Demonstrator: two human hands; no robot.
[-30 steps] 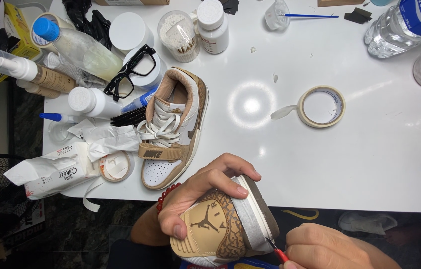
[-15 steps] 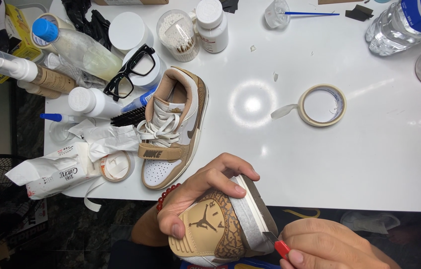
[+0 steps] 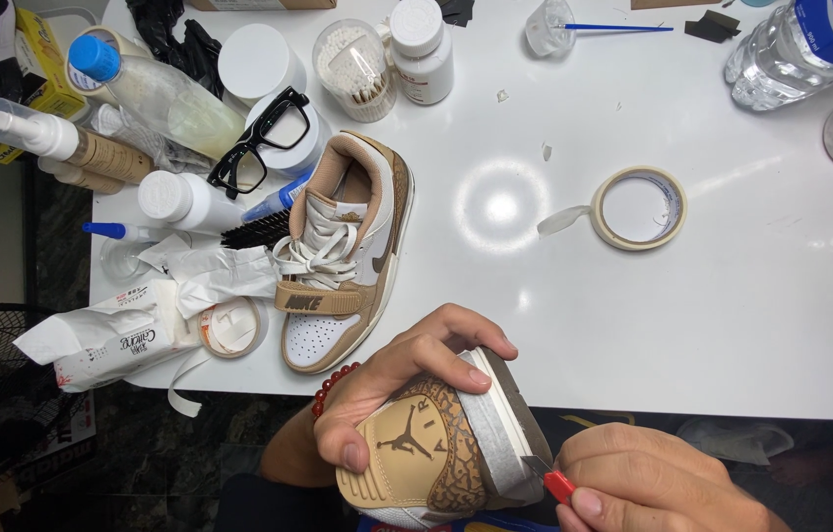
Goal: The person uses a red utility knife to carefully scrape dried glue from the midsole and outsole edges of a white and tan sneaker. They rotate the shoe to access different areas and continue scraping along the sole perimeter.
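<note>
White surface (image 3: pixel 732 325) seen from above, with dark floor along its near edge. Left hand (image 3: pixel 387 384), wearing a red bead bracelet (image 3: pixel 330 386), closes its grip over the heel of a tan and white sneaker (image 3: pixel 436 453) held below the near edge of the surface; the fingers (image 3: pixel 436 345) curl over the top of the heel and the thumb (image 3: pixel 352 448) presses on the tan heel panel, so the shoe sits inside the grip with its sole turned to the right. A band of pale masking tape (image 3: pixel 490 433) wraps the midsole of the held shoe. Right hand (image 3: pixel 653 483), at the lower right, is closed on a small red-handled tool (image 3: pixel 556 485) whose tip meets the taped edge of the sole; only the red end shows between the fingers. On the surface, just beyond the left hand, lies the matching sneaker (image 3: pixel 343 256), laced, toe toward the near edge. A roll of masking tape (image 3: pixel 638 209) lies well to the right of it. To the left are black-framed glasses (image 3: pixel 259 143), a black brush (image 3: pixel 259 229), white jars (image 3: pixel 257 61), a spray bottle (image 3: pixel 52 138), a pack of wipes (image 3: pixel 106 335) and a second tape roll (image 3: pixel 234 327). A clear water bottle (image 3: pixel 791 49) lies at the far right corner.
</note>
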